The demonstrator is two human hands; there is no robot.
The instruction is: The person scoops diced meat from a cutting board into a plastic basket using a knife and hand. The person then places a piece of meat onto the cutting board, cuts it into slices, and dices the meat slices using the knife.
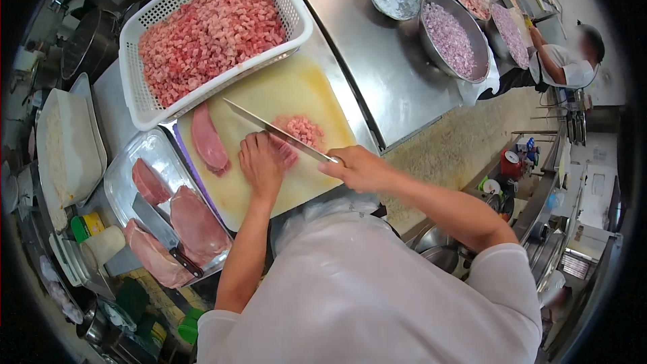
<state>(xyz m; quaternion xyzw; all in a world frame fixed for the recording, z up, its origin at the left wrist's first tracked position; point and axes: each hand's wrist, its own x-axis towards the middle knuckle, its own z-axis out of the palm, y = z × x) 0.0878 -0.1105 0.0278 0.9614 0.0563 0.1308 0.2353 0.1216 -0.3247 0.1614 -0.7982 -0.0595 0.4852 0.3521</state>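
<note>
My right hand point(360, 168) is closed round the handle of a long kitchen knife point(269, 127). The blade points up and left over a yellowish cutting board point(320, 94). My left hand point(261, 163) holds down strips of raw pink meat point(286, 154) close beside the blade, with its fingers bent. Just beyond the knife lies a small heap of diced meat point(306, 129). An uncut piece of meat point(208, 141) rests on the board to the left of my left hand. The cutting edge is partly hidden by the meat.
A white perforated basket point(300, 30) full of diced meat point(209, 34) overlaps the board's far side. At left, a metal tray point(125, 192) bears several meat slabs and a second knife point(156, 222). Bowls of chopped onion point(448, 37) stand far right, near another person point(569, 64).
</note>
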